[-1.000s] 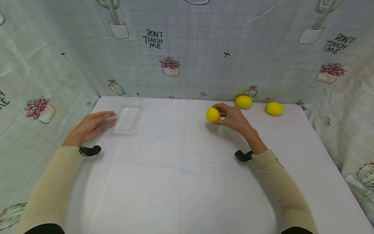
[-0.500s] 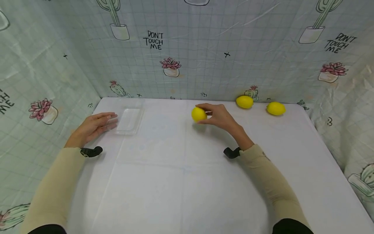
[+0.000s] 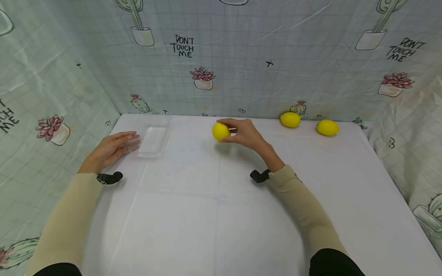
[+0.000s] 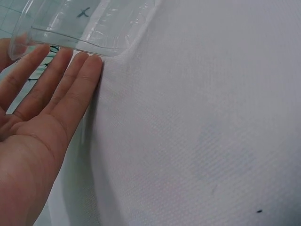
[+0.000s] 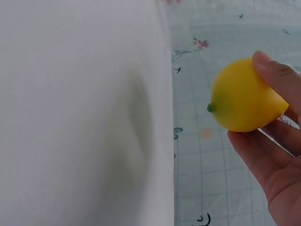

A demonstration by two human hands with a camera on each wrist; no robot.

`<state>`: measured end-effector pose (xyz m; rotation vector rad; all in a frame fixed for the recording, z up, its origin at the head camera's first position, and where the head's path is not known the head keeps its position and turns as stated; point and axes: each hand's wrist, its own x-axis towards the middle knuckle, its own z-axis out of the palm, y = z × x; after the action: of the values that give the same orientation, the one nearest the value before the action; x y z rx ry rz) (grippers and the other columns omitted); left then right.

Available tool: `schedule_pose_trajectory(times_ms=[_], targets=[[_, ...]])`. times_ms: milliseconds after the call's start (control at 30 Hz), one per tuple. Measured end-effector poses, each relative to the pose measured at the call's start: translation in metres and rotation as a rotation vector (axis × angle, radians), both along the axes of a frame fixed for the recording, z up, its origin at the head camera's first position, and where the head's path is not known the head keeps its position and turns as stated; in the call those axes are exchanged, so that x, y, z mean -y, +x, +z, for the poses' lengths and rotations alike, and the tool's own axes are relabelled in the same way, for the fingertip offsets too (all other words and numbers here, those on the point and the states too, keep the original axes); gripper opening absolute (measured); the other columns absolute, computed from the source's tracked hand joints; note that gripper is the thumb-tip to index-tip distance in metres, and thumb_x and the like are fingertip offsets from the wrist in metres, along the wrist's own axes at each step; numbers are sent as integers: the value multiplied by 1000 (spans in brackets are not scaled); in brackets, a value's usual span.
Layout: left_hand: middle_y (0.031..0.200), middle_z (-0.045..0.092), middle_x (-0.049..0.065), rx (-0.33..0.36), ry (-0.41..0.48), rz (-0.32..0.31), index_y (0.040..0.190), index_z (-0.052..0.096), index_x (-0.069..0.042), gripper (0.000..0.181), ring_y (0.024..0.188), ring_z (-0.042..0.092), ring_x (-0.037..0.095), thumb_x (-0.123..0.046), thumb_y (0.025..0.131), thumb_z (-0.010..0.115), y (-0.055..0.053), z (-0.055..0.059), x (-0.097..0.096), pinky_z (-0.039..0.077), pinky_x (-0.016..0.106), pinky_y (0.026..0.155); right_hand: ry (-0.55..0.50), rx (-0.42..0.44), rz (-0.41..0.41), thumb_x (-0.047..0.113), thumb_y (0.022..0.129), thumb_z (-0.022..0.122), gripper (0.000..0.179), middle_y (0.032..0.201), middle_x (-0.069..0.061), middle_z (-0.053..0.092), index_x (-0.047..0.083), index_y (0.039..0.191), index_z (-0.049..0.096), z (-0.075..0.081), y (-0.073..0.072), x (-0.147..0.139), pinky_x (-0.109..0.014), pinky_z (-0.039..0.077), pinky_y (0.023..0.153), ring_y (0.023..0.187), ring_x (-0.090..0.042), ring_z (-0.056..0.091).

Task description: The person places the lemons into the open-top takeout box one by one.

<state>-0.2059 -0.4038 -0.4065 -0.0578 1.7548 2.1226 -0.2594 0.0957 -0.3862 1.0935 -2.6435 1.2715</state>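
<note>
My right hand (image 3: 246,134) pinches a yellow lemon (image 3: 220,131) between thumb and fingers, above the back middle of the table, with its shadow on the white cloth below. In the right wrist view the lemon (image 5: 244,96) shows a small green stem end pointing away from the palm. At the back left is a clear plastic container (image 3: 153,142). My left hand (image 3: 110,150) is beside its left side, fingers extended. Seen from the left wrist, the fingertips are right at the rim of the clear container (image 4: 108,52).
Two more lemons lie at the back right: one lemon (image 3: 290,119) by the table's back edge, another lemon (image 3: 327,127) farther right. A white cloth (image 3: 193,214) covers the table. Printed curtains (image 3: 235,46) rise behind and at both sides.
My right hand has carried the lemon leftward across the back of the table, closer to the clear container. The left hand stays in place beside the container.
</note>
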Motion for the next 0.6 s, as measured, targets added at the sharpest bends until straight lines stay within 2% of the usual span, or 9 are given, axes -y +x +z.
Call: schedule_pose_trajectory(times_ms=[300, 600], targets=[[148, 56, 3, 29, 30, 40, 159, 32, -4, 56, 144, 44, 18, -10, 107, 52, 0, 2, -2, 35, 27, 118, -44, 41, 42, 24, 82, 88, 66, 136, -9, 65, 7, 141, 61, 2, -1, 30, -31, 59, 96, 120, -23, 65], [142, 61, 0, 17, -26, 45, 158, 32, -1, 56, 143, 44, 18, -12, 107, 53, -4, 4, -4, 34, 29, 118, -53, 55, 105, 25, 83, 88, 67, 135, -9, 66, 7, 141, 60, 8, -8, 63, -25, 59, 95, 119, -21, 66]])
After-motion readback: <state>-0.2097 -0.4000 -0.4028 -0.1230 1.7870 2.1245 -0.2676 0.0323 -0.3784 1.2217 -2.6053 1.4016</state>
